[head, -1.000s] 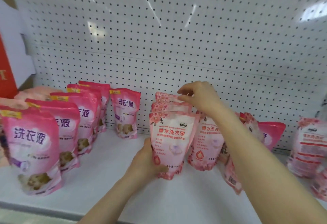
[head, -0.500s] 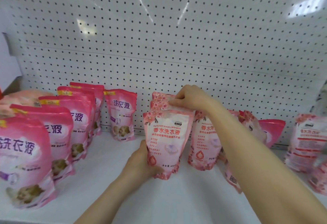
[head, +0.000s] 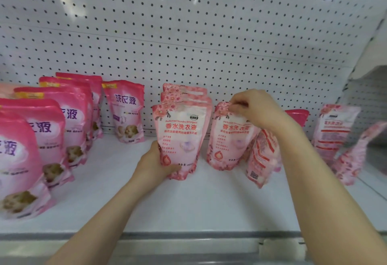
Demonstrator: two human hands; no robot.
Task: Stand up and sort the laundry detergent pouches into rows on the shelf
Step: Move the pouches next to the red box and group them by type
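Observation:
A row of pale pink floral detergent pouches stands upright mid-shelf. My left hand (head: 156, 165) grips the lower left corner of the front pouch (head: 181, 137) of that row. Right of it stands another floral pouch (head: 229, 139), and my right hand (head: 254, 109) pinches its top edge. Behind my right forearm several floral pouches (head: 261, 158) lean or lie askew. On the left, darker pink pouches (head: 48, 135) stand in two rows, with a single one (head: 126, 112) near the back wall.
The white shelf (head: 199, 202) has a white pegboard back wall (head: 188, 34). More floral pouches (head: 335, 130) stand and lean at the far right, one (head: 354, 158) tilted. The shelf's front edge (head: 188, 235) runs along the bottom.
My right hand let go of the top of the front row pouch and moved right to the top of the neighbouring pouch. The left hand stays on the front pouch. The view shifted right.

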